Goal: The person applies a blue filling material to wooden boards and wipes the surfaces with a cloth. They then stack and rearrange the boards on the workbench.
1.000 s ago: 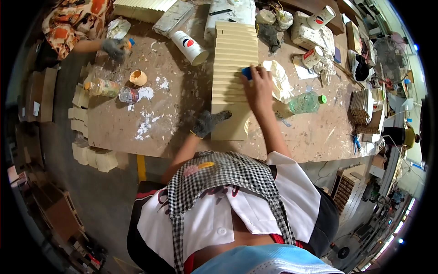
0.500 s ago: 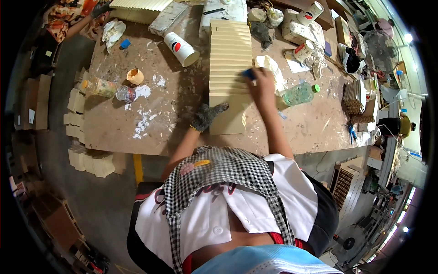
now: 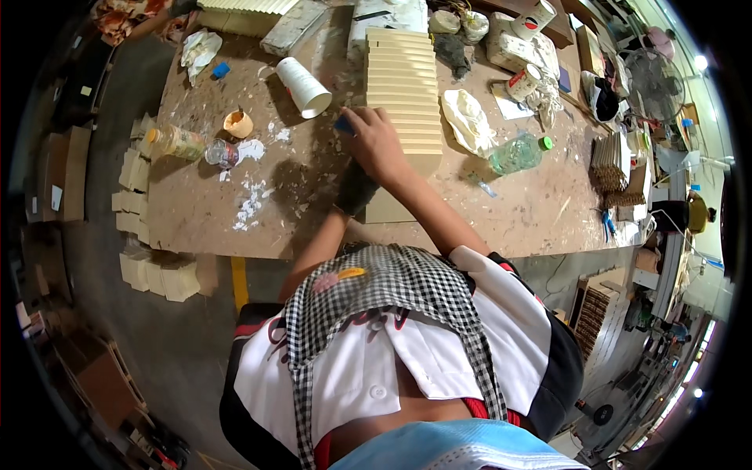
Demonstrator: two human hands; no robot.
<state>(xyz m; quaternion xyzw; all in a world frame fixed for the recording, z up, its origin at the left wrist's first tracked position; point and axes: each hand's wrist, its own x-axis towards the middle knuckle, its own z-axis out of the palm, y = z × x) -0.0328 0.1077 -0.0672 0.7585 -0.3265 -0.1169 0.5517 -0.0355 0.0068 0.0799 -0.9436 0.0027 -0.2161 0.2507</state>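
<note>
Blue block (image 3: 343, 125) in right hand (image 3: 376, 145) grip beside ribbed panel (image 3: 403, 86)

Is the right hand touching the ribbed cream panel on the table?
Touching. In the head view the right hand lies over the left edge of the ribbed cream panel, holding a small blue block at that edge, with no gap visible.

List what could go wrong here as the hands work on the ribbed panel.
The right hand presses a blue block at the ribbed panel edge; it may slip off. The tipped paper cup lies close and could get knocked. The gloved left hand steadies only the near end, so the panel might shift.
</note>
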